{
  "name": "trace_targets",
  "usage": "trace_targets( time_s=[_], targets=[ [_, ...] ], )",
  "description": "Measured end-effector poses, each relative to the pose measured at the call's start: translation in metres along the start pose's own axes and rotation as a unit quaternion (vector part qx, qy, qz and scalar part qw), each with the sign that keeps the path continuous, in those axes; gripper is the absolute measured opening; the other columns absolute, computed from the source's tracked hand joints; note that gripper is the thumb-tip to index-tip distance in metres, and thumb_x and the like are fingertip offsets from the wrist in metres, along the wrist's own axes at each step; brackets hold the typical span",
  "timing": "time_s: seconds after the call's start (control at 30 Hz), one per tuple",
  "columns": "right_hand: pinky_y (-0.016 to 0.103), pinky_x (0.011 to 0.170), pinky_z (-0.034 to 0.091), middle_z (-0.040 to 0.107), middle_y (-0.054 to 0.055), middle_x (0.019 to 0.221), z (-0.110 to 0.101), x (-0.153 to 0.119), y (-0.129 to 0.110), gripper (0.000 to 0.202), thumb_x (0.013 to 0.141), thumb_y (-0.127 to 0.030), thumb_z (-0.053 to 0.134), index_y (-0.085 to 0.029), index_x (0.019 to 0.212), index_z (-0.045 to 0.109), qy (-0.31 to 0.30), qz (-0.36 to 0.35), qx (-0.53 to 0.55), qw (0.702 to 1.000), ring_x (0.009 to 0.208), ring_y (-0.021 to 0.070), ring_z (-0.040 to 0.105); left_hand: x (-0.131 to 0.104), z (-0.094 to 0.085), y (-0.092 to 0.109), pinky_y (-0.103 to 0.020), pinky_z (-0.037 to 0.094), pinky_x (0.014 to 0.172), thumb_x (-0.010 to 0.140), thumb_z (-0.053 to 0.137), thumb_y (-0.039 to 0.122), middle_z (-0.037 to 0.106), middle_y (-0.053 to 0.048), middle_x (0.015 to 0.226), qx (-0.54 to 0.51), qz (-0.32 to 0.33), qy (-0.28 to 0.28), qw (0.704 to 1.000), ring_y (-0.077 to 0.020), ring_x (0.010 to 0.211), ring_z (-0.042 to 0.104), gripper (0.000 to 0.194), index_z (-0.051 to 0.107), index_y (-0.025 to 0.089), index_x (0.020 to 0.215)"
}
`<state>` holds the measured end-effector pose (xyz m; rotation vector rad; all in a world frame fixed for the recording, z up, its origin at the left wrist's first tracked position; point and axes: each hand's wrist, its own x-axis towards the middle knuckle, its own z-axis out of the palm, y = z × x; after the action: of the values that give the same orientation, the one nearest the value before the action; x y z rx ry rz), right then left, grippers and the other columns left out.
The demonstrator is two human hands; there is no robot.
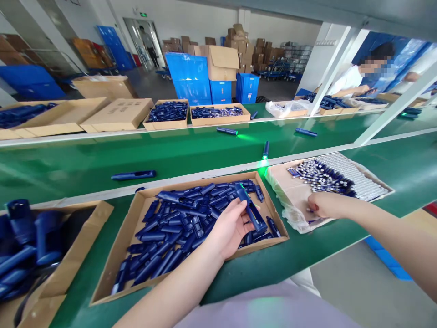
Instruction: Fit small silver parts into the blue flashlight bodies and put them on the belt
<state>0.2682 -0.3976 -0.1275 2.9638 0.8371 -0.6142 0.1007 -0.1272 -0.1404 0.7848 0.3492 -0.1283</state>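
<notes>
My left hand is closed round a dark blue slotted tube housing, held tilted above the right part of a cardboard tray. A long opening in the housing faces up, and a small green glow shows at its far end. Beneath it, the tray is full of loose blue plastic parts. My right hand reaches into a second, plastic-lined tray, fingers pinched together near its front edge. Whatever is between those fingers is too hidden to name. Small silver and dark cylinders lie just beyond that hand.
A green belt runs behind the trays, carrying several blue tubes; two shine green light. Larger blue parts fill a box at left. More part trays line the far ledge. A slanting white post and a co-worker are at right.
</notes>
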Motion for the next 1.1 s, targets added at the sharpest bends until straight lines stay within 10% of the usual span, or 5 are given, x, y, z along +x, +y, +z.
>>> trace_targets(
  time_s=[0.2,0.47,0.67,0.87,1.1],
  targets=[
    [0.023,0.069,0.048,0.067,0.001,0.088,-0.008,-0.044,-0.075,0.023,0.088,-0.04,0.052,-0.022,0.1,0.062,0.15,-0.074,0.218,0.961,0.076,0.0137,0.062,-0.001,-0.001,-0.001,-0.033,0.055,0.077,0.088,0.062,0.032,0.065,-0.012,0.111,0.053,0.001,-0.023,0.998,-0.0167,0.086,0.066,0.03,0.05,0.019,0.112],
    [0.024,0.071,0.048,0.061,0.003,0.084,0.031,-0.047,-0.16,0.019,0.094,-0.025,0.05,-0.018,0.081,0.062,0.291,-0.206,0.22,0.908,0.078,0.0127,0.06,-0.001,-0.001,-0.002,-0.027,0.056,0.067,0.085,0.067,0.031,0.065,-0.004,0.093,0.061,-0.011,-0.04,0.997,-0.0119,0.076,0.064,0.032,0.052,0.019,0.111],
    [0.03,0.085,0.048,0.062,0.008,0.109,0.01,-0.036,-0.093,0.027,0.096,-0.033,0.045,-0.022,0.108,0.067,0.341,-0.13,0.148,0.919,0.1,0.0185,0.059,0.003,-0.004,0.002,-0.024,0.056,0.064,0.09,0.06,0.03,0.067,-0.009,0.091,-0.037,-0.046,0.01,0.998,-0.0117,0.071,0.065,0.024,0.06,0.013,0.107],
    [0.031,0.063,0.04,0.066,0.009,0.072,0.013,-0.012,0.022,0.01,0.071,-0.009,0.059,-0.015,0.067,0.065,0.05,0.101,-0.017,0.993,0.069,0.022,0.061,0.005,-0.003,0.005,-0.022,0.053,0.057,0.091,0.058,0.028,0.069,-0.011,0.089,-0.059,-0.064,0.024,0.996,-0.0128,0.068,0.065,0.026,0.063,0.01,0.109],
    [0.028,0.066,0.044,0.066,0.006,0.08,0.014,-0.009,0.006,0.014,0.08,-0.018,0.055,-0.016,0.092,0.063,0.111,0.08,0.064,0.988,0.072,0.0175,0.061,0.001,-0.001,0.004,-0.025,0.054,0.059,0.089,0.059,0.028,0.069,-0.011,0.092,-0.05,-0.063,0.012,0.997,-0.0141,0.069,0.065,0.021,0.063,0.014,0.105]
  ],
)
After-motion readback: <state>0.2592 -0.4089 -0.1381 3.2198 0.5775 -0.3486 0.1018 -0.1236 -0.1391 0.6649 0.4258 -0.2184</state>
